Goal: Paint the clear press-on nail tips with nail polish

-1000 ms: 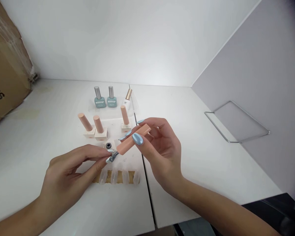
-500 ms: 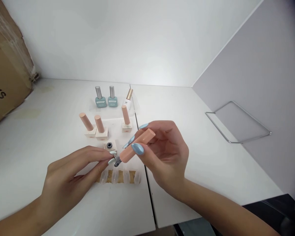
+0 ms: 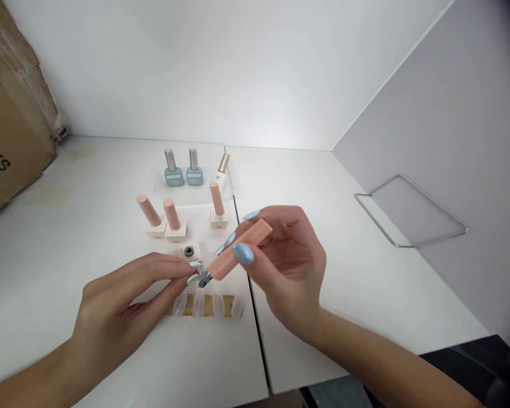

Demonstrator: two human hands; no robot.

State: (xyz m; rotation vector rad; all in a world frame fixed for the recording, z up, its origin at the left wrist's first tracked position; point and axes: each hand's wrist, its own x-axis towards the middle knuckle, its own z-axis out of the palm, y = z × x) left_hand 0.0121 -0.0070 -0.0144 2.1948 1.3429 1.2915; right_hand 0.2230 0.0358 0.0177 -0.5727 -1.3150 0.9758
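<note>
My right hand (image 3: 289, 269) grips the peach cap of a nail polish brush (image 3: 234, 258), tilted with its lower end toward the left. Between the thumb and fingertips of my left hand (image 3: 125, 300) is a small false nail (image 3: 203, 279), its surface dark grey where the brush end meets it. The bristles are hard to make out against it. Just behind these fingertips stands an uncapped polish bottle (image 3: 189, 253) with a grey-rimmed neck. In front, several clear false nails (image 3: 198, 306) lie in a row on a brown strip (image 3: 188, 309), partly covered by my left hand.
Behind my hands stand peach-capped bottles (image 3: 175, 224). Farther back, two teal bottles (image 3: 174, 175) and a white, gold-capped bottle (image 3: 221, 174) sit on a clear tray (image 3: 182, 195). A cardboard box (image 3: 17, 107) is at left, a wire frame (image 3: 429, 204) at right. A seam (image 3: 255, 306) divides the tabletop.
The brush has shifted slightly right, its cap end turned a little in my right fingers. My left hand has stayed where it was with the false nail.
</note>
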